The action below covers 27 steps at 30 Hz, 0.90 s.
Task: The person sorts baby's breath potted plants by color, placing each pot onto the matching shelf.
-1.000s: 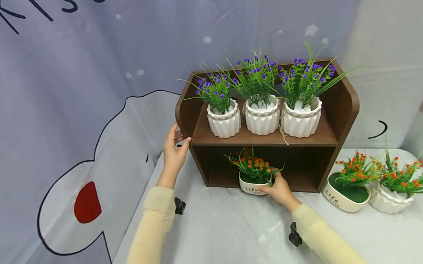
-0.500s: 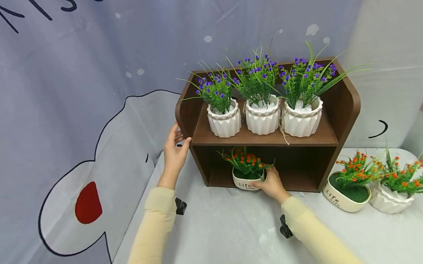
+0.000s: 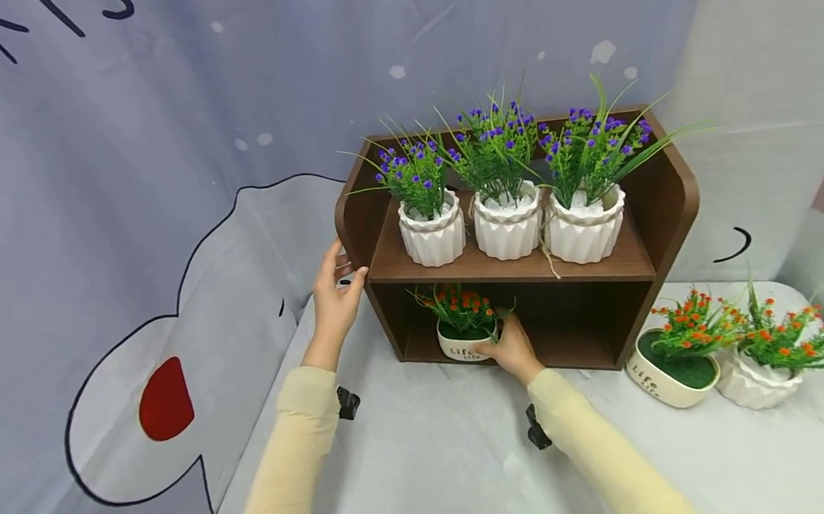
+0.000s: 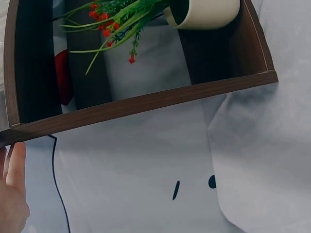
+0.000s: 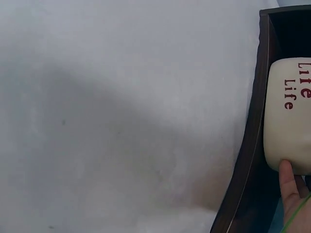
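White pots, three: shelved. Cream pot, in cabinet: right hand grips. Left hand: straight-fingered. Unshelved, I count two planters.

This is looking like a small staged corner, though whether a home, a shop or a studio is surrounding it cannot be told. A grey-blue printed cloth is hanging as the back wall, showing creases, black lettering and a red patch. A pale counter is reaching up to it, and a brown shelf unit is standing there, displaying potted flowers.
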{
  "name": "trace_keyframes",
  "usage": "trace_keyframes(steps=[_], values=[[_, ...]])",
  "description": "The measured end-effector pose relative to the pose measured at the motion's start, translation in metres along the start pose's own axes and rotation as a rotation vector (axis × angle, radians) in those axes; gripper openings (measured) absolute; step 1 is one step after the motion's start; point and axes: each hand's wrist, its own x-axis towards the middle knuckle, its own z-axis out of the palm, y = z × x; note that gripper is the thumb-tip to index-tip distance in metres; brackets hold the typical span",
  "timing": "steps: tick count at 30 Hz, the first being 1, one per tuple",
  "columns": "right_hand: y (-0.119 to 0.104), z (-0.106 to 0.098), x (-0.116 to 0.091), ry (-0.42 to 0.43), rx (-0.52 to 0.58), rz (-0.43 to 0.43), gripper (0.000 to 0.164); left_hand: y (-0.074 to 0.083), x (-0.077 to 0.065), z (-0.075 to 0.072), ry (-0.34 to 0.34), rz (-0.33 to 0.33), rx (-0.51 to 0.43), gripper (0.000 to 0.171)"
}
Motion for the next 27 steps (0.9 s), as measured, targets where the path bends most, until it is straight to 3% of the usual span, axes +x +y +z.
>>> trace_keyframes(steps=[23,27], values=[[-0.013,0.022,0.013,-0.041,0.004,0.068,0.087,0.006,-0.003,0.000,0.005,-0.016,-0.006,0.054],[-0.013,0.023,0.014,-0.051,0.000,0.072,0.088,-0.001,-0.001,0.001,0.004,-0.003,0.012,0.054]])
